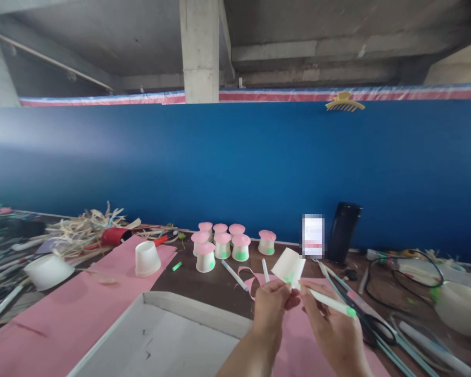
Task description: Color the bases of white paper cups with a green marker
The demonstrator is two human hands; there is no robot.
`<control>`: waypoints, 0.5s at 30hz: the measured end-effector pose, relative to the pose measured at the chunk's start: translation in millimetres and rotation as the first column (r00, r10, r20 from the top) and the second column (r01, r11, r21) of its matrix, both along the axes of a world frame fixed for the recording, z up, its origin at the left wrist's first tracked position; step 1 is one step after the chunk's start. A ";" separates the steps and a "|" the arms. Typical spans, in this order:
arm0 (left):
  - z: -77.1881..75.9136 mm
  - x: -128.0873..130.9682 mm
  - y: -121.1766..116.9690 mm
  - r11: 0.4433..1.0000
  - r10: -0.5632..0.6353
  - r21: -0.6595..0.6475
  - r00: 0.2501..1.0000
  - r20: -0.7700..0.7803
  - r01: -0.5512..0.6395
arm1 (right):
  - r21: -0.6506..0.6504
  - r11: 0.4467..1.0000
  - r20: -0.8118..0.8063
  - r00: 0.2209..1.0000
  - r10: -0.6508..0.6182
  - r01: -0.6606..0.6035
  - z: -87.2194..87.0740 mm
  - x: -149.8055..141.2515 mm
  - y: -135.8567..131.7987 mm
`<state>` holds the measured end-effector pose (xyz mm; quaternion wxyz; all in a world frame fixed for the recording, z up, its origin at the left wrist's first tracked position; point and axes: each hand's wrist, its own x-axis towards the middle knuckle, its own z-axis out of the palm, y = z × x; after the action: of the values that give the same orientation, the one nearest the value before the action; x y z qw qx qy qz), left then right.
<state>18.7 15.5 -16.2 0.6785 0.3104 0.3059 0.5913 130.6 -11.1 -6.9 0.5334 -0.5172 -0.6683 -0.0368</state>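
Note:
My left hand [272, 301] pinches a white paper cup [288, 264] by its lower edge and holds it tilted above the pink paper. Green marks show on the cup's side near my fingers. In my right hand [332, 319] is a white marker with a green end [333, 302], its tip up against the cup. Just beyond my hands stand several upside-down cups [222, 246] with pink paper discs on top and green patches on their sides. A small green marker cap [176, 266] lies left of them.
A shallow white box [180, 335] sits in front on the left. Pink paper [102, 293], plain cups [147, 258] and a heap of paper strips [90, 225] lie left. To the right are scissors [377, 327], a black cylinder [343, 233] and a black cable [406, 256]. A blue partition [235, 157] stands behind.

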 end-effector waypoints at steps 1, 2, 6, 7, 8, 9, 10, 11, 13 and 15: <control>0.5 0.1 -0.4 1.000 0.002 0.000 1.000 0.003 -0.002 | 0.028 1.000 0.001 1.000 -0.006 0.006 -1.8 0.8 1.2; 1.3 0.3 -1.0 1.000 0.003 -0.001 1.000 0.005 -0.003 | 0.063 0.998 -0.002 1.000 -0.014 0.014 -3.6 1.8 2.6; 4.9 0.2 -2.6 1.000 0.000 -0.030 1.000 0.014 0.000 | 0.127 0.992 -0.011 1.000 -0.020 0.021 -5.4 3.8 4.7; 5.2 0.1 -2.4 0.999 0.000 -0.035 1.000 0.017 0.001 | 0.107 0.994 -0.005 1.000 -0.017 0.018 -4.4 3.3 3.9; 5.3 -0.1 -2.1 0.999 0.004 -0.035 1.000 0.022 -0.003 | 0.078 0.997 0.001 1.000 -0.011 0.011 -3.3 2.5 2.7; 5.1 -0.2 -1.6 0.999 0.005 -0.032 1.000 0.025 -0.004 | 0.047 0.999 0.005 1.000 -0.003 0.003 -2.4 1.6 1.6; 4.8 -0.4 -1.2 1.000 0.006 -0.027 1.000 0.029 -0.005 | 0.024 1.000 0.005 1.000 0.000 0.000 -1.8 0.8 0.8; 4.5 -0.4 -0.8 1.000 0.004 -0.022 0.999 0.033 -0.003 | 0.020 1.000 0.002 1.000 -0.001 0.001 -1.6 0.2 0.4; 4.2 -0.2 -0.5 1.000 0.001 -0.022 0.999 0.040 0.000 | 0.061 0.998 -0.003 1.000 -0.021 0.022 -2.2 0.0 1.2; 4.0 0.2 -0.5 0.999 -0.004 -0.032 0.999 0.046 0.006 | 0.123 0.991 -0.005 0.999 -0.044 0.044 -2.8 0.8 2.9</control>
<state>18.9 15.0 -12.1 0.6918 0.2865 0.2987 0.5917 131.4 -8.2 -9.7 0.5640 -0.4979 -0.6526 -0.0893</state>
